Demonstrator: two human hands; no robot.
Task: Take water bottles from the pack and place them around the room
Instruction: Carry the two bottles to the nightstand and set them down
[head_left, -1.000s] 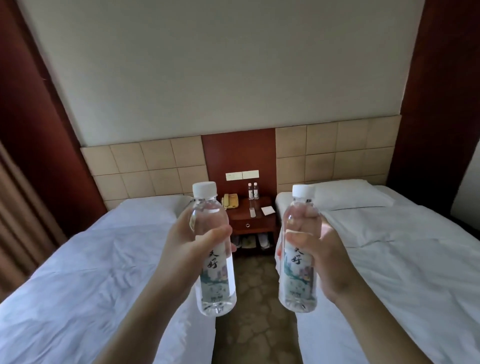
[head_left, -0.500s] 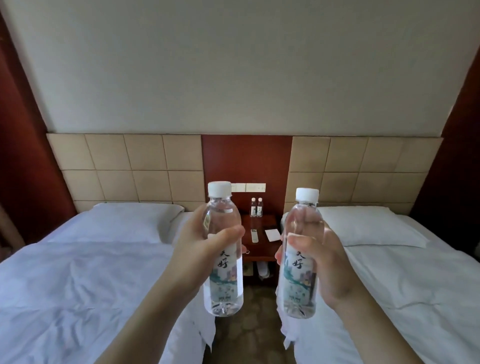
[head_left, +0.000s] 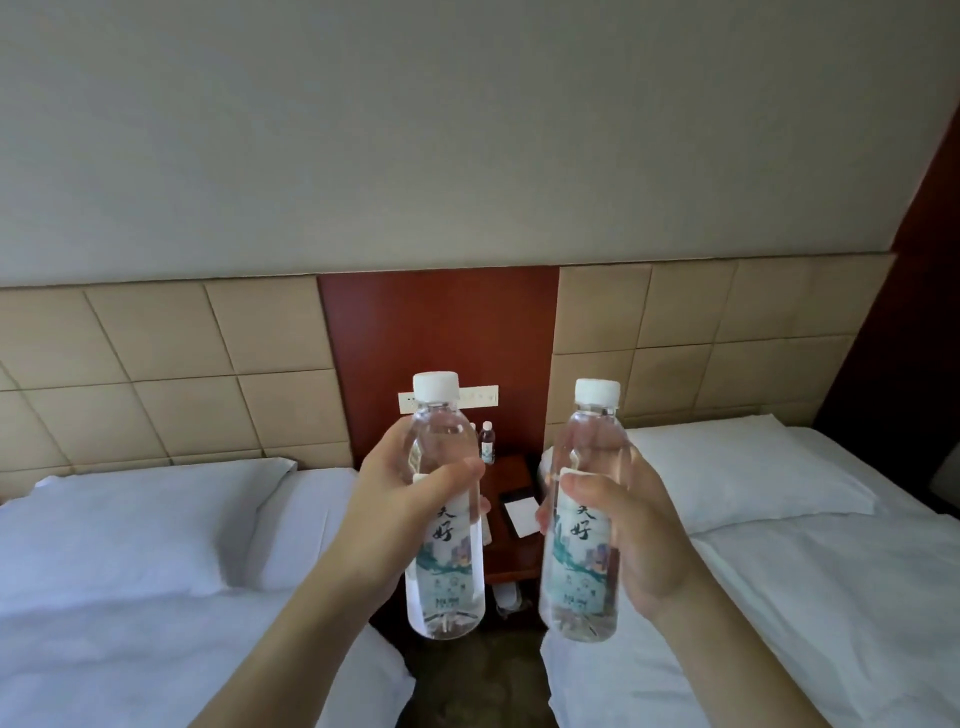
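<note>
Fingers (head_left: 441, 480) of left hand (head_left: 400, 519) wrap left bottle (head_left: 445, 551), right hand (head_left: 639, 530) grips right bottle (head_left: 584, 545); both upright, centre frame. Beds lower left (head_left: 130, 571) and right (head_left: 831, 597). Nightstand (head_left: 511, 551) between, small bottle (head_left: 487, 441) on it.

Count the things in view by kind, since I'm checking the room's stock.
Water bottles held in hands: 2, left, right
Water bottles on the nightstand: 1 clearly visible
Pillows: 2, left, right
White cards: 1
Total: 6
</note>
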